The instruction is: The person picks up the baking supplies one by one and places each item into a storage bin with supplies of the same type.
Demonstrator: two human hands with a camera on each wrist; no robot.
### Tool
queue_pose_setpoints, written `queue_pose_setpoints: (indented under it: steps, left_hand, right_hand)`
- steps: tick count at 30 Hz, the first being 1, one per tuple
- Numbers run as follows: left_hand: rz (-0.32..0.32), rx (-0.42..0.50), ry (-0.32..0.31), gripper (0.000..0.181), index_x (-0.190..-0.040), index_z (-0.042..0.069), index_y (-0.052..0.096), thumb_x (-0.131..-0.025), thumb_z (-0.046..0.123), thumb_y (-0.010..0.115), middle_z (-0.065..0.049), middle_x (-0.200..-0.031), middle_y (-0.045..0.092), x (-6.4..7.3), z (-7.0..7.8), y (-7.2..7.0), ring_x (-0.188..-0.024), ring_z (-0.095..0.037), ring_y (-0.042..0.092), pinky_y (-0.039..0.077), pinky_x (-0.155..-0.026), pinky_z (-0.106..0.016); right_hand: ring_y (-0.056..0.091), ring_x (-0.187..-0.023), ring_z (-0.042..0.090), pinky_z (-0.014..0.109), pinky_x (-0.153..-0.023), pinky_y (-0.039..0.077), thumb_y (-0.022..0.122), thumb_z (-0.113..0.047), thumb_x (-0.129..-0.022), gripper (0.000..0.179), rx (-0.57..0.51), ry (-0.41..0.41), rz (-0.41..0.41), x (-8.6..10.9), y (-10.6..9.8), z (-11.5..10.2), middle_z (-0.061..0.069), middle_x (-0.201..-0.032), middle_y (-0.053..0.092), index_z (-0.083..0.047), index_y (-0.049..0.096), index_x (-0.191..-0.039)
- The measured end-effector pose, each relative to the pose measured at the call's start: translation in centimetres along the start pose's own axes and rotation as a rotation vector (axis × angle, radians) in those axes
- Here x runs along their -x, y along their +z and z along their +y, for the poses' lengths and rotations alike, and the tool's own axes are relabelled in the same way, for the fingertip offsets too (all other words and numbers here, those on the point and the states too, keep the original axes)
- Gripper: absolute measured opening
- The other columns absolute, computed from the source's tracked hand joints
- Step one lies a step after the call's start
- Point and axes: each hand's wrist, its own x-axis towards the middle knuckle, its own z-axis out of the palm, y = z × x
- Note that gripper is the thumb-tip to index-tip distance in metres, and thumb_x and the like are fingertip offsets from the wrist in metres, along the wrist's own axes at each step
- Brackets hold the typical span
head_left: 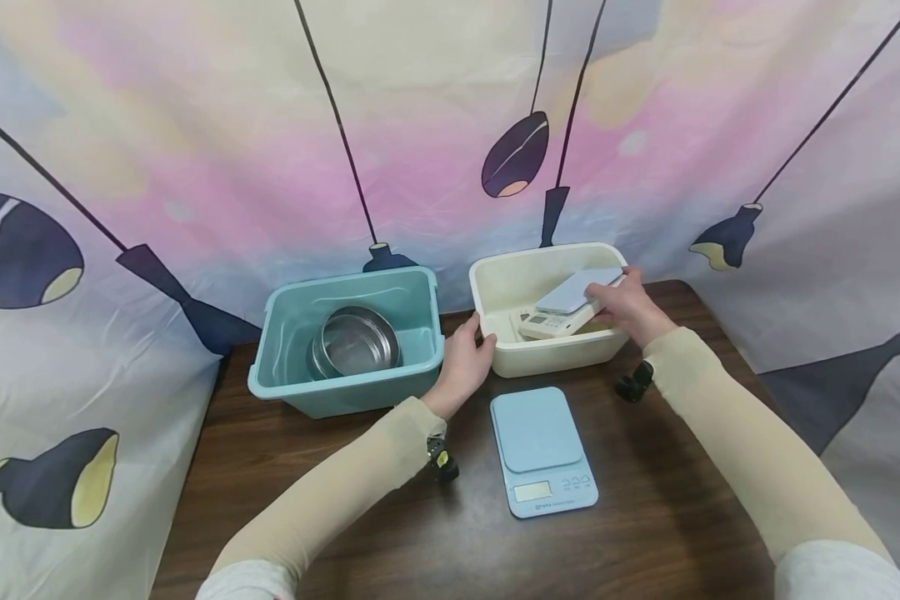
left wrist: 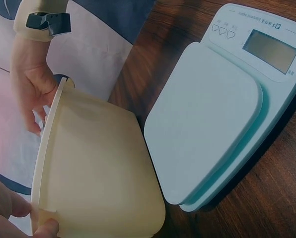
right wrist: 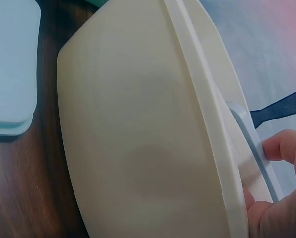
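Observation:
My left hand (head_left: 465,358) pinches the rim of a cream plastic bin (head_left: 555,360) at its near left corner. In the left wrist view the thumb (left wrist: 47,229) lies on the outer wall, fingers over the rim. Inside the bin my right hand (head_left: 630,307) grips a flat pale blue slab (head_left: 579,289) by its right end. The slab lies tilted over a white device (head_left: 547,325) with a small display and buttons, like a kitchen scale. In the right wrist view fingers hold the slab's edge (right wrist: 255,144) just past the rim.
A light blue kitchen scale (head_left: 540,442) lies on the brown wooden table (head_left: 465,533) in front of the cream bin. To the left stands a teal bin (head_left: 367,392) with round metal bowls (head_left: 360,340) inside. A patterned cloth (head_left: 420,167) hangs behind the table.

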Motion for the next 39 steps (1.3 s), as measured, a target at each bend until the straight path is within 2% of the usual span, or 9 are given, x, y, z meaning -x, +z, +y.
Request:
queue_pose_setpoints:
  steps: [6, 8, 11, 15, 20, 29, 32, 36, 39]
  left_hand:
    - [-0.003, 0.01, -0.002, 0.059, -0.16, -0.003, 0.032, -0.108, 0.011, 0.055, -0.024, -0.16, 0.042, 0.0, 0.0, 0.2, -0.142, -0.032, 0.05, 0.049, -0.109, -0.044]
    - [-0.007, 0.021, -0.007, 0.059, -0.161, -0.003, 0.032, -0.108, 0.012, 0.055, -0.024, -0.16, 0.041, 0.0, -0.1, 0.3, -0.142, -0.032, 0.05, 0.049, -0.109, -0.045]
    - [-0.01, 0.029, -0.016, 0.059, -0.161, -0.002, 0.031, -0.109, 0.012, 0.054, -0.023, -0.161, 0.041, -0.1, -0.2, 0.3, -0.143, -0.031, 0.05, 0.049, -0.109, -0.044]
    - [-0.003, 0.027, -0.018, 0.059, -0.161, -0.001, 0.032, -0.109, 0.012, 0.054, -0.023, -0.16, 0.042, -0.1, -0.2, 0.3, -0.142, -0.031, 0.051, 0.049, -0.109, -0.044]
    - [0.003, 0.016, -0.001, 0.057, -0.16, -0.002, 0.035, -0.108, 0.013, 0.055, -0.023, -0.157, 0.046, -0.1, -0.2, 0.3, -0.139, -0.031, 0.054, 0.051, -0.108, -0.044]
    - [0.003, 0.006, -0.004, 0.057, -0.161, 0.002, 0.035, -0.109, 0.013, 0.054, -0.023, -0.157, 0.047, -0.1, -0.2, 0.2, -0.138, -0.03, 0.055, 0.051, -0.107, -0.044]
    - [-0.001, 0.011, -0.006, 0.057, -0.161, 0.001, 0.034, -0.109, 0.013, 0.054, -0.023, -0.156, 0.047, -0.1, -0.2, 0.2, -0.136, -0.032, 0.057, 0.053, -0.105, -0.044]
    - [-0.001, 0.023, 0.001, 0.057, -0.161, 0.0, 0.035, -0.109, 0.012, 0.054, -0.022, -0.155, 0.049, -0.2, -0.2, 0.2, -0.134, -0.032, 0.059, 0.054, -0.104, -0.044]
    - [-0.003, 0.034, 0.004, 0.057, -0.161, -0.001, 0.034, -0.109, 0.011, 0.053, -0.023, -0.156, 0.048, -0.3, -0.1, 0.2, -0.136, -0.032, 0.057, 0.052, -0.106, -0.043]
  right_hand:
    - [0.054, -0.127, 0.041, 0.039, -0.091, 0.06, 0.056, -0.014, -0.1, 0.093, 0.078, -0.001, 0.003, 0.2, -0.3, -0.1, 0.033, -0.161, 0.019, -0.006, -0.013, -0.161]
    - [0.059, -0.113, 0.036, 0.038, -0.088, 0.058, 0.056, -0.018, -0.101, 0.092, 0.158, -0.004, 0.013, 0.3, -0.6, -0.2, 0.032, -0.151, 0.032, -0.004, -0.01, -0.162]
    - [0.055, -0.076, 0.023, 0.034, -0.07, 0.05, 0.055, -0.021, -0.101, 0.085, 0.259, -0.017, 0.02, 0.3, -1.1, -0.4, 0.02, -0.109, 0.053, 0.001, 0.001, -0.162]
    - [0.052, -0.057, 0.013, 0.03, -0.064, 0.055, 0.053, -0.018, -0.1, 0.076, 0.243, -0.034, -0.006, 0.3, -1.4, -0.7, 0.013, -0.094, 0.052, 0.007, 0.01, -0.158]
    - [0.07, -0.064, 0.011, 0.032, -0.082, 0.062, 0.052, -0.015, -0.101, 0.084, 0.233, 0.012, -0.006, 0.7, -0.9, -1.0, 0.03, -0.134, 0.044, 0.006, -0.005, -0.16]
    - [0.071, -0.063, 0.007, 0.024, -0.075, 0.06, 0.055, -0.014, -0.106, 0.088, 0.261, 0.08, -0.016, 0.7, -1.0, -1.3, 0.035, -0.141, 0.048, 0.004, -0.011, -0.16]
    - [0.073, -0.065, 0.009, 0.028, -0.086, 0.059, 0.055, -0.013, -0.106, 0.087, 0.294, 0.084, -0.018, 0.7, -1.0, -1.2, 0.036, -0.139, 0.05, 0.008, -0.01, -0.159]
    - [0.074, -0.099, 0.024, 0.042, -0.107, 0.05, 0.053, -0.014, -0.104, 0.074, 0.448, 0.037, -0.004, 0.8, -0.8, -1.1, 0.037, -0.139, 0.05, 0.019, 0.011, -0.155]
    - [0.057, -0.127, 0.04, 0.048, -0.114, 0.043, 0.051, -0.02, -0.104, 0.079, 0.544, 0.017, 0.006, 0.8, -0.5, -1.0, 0.038, -0.148, 0.041, 0.02, 0.008, -0.157]
